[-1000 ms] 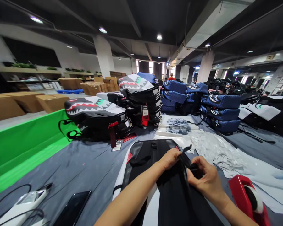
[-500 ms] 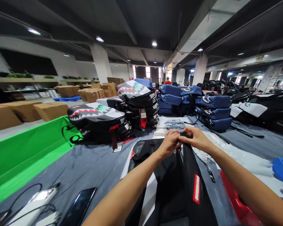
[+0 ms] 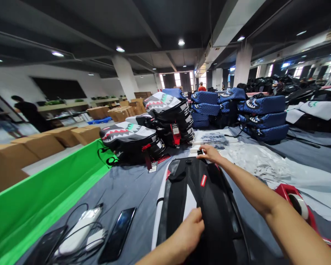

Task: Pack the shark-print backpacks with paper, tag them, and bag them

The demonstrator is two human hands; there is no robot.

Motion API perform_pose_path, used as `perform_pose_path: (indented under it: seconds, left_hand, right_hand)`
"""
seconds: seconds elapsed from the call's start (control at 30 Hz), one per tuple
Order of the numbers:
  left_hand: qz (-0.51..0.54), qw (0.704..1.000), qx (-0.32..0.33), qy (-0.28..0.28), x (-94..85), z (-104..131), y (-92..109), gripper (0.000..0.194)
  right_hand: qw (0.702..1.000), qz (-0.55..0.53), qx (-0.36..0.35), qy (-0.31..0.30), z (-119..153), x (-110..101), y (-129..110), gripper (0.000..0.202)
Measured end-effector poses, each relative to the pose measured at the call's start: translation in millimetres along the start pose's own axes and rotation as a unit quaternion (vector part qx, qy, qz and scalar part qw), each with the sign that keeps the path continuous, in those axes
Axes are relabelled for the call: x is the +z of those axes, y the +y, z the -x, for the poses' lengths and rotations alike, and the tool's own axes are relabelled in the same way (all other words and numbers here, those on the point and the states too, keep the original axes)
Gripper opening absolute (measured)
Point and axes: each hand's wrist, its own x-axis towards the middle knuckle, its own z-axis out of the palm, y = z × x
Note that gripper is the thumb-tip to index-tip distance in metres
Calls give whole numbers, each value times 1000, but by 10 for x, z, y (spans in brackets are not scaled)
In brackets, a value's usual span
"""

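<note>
A black backpack point(image 3: 219, 206) lies on the grey-covered table in front of me, its straps facing up. My left hand point(image 3: 189, 230) is closed low on the black shoulder strap point(image 3: 200, 193), which bears a small red label point(image 3: 203, 180). Part of what its curled fingers grip is hidden. At the bag's far end my right hand point(image 3: 210, 152) pinches a small black buckle point(image 3: 200, 152) between thumb and fingers. A white strip point(image 3: 189, 200) shows beside the strap, just above my left hand.
Grey shark-mouth backpacks point(image 3: 129, 134) and blue bags point(image 3: 267, 116) are stacked behind. Left of the bag lie a phone point(image 3: 118, 233) and a white power bank point(image 3: 78, 230) with cables. Clear plastic bags point(image 3: 253, 158) and a red tape dispenser point(image 3: 306, 209) are at right. Green sheeting point(image 3: 57, 187) edges the left.
My hands have parted. The left has come down towards me along the strap, and the right stays at the far end with the buckle. The view has shifted, showing people at far left.
</note>
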Motion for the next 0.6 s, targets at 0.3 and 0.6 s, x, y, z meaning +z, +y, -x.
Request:
perform_pose_path:
  seconds: [0.3, 0.6]
  left_hand:
    - [-274, 936, 4, 218, -1379, -507, 161, 55]
    - [-492, 799, 154, 308, -1922, -1590, -279, 50]
  right_hand:
    - [998, 52, -11, -24, 165, 642, 272, 50]
    - [991, 49, -91, 89, 323, 849, 345, 43]
